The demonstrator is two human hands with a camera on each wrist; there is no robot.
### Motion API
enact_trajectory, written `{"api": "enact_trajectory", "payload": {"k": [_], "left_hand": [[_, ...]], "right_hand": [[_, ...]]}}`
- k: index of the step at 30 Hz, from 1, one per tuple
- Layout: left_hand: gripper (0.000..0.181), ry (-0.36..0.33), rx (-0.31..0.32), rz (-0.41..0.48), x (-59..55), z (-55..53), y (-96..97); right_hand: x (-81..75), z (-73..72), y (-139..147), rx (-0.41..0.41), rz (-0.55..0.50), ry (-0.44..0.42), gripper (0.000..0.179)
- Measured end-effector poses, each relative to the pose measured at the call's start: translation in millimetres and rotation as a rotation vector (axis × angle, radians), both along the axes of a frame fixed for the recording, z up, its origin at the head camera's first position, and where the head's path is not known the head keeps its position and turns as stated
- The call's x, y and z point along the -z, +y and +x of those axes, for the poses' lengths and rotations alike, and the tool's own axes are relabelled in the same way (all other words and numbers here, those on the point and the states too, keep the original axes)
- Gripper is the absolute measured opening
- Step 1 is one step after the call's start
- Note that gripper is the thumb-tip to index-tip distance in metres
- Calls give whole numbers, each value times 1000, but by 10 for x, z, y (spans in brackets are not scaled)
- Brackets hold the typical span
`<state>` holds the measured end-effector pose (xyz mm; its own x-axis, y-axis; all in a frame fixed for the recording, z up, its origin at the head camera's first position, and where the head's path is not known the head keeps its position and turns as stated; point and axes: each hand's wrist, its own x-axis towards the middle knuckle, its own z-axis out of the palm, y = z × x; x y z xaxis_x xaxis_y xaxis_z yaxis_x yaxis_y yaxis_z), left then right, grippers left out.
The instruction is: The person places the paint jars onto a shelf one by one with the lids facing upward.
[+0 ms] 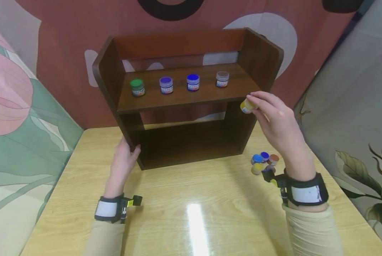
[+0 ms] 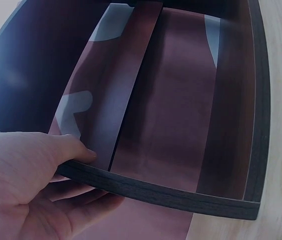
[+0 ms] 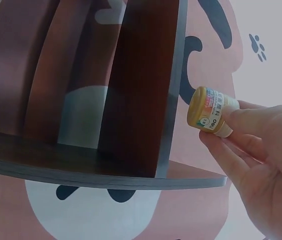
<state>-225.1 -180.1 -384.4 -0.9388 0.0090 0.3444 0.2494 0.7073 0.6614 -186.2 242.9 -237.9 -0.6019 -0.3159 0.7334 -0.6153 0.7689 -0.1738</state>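
A dark brown wooden shelf [image 1: 185, 103] stands upright on the table. My left hand [image 1: 124, 158] grips its left side panel [image 2: 155, 190], thumb on the inner side and fingers behind. In my right hand [image 1: 275, 119] a small yellow paint jar [image 1: 247, 106] is pinched between thumb and fingertips, held tilted by the right end of the upper board. The right wrist view shows the jar's printed label [image 3: 213, 109]. Along that board stand a green paint jar [image 1: 137, 88], a purple one [image 1: 166, 85], a blue one [image 1: 192, 82] and one with a clear lid [image 1: 222, 79].
Several more paint jars cluster on the table right of the shelf: light blue [image 1: 256, 158], dark blue [image 1: 264, 156], orange-brown [image 1: 273, 159] and yellow [image 1: 257, 168], plus one partly hidden by the right wrist strap. Patterned cloth [image 1: 59, 21] hangs behind and at both sides.
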Motion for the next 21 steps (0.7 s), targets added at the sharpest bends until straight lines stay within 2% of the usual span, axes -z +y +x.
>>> {"api": "enact_trajectory", "payload": {"k": [9,21], "left_hand": [[40,13,4,-2,-13,-1,-9],[39,45,6,-21,21,-9,-11]], "right_hand": [[-101,-84,-29,39,-11,0,43],[-178,-254,1,103,52,7,43]]}}
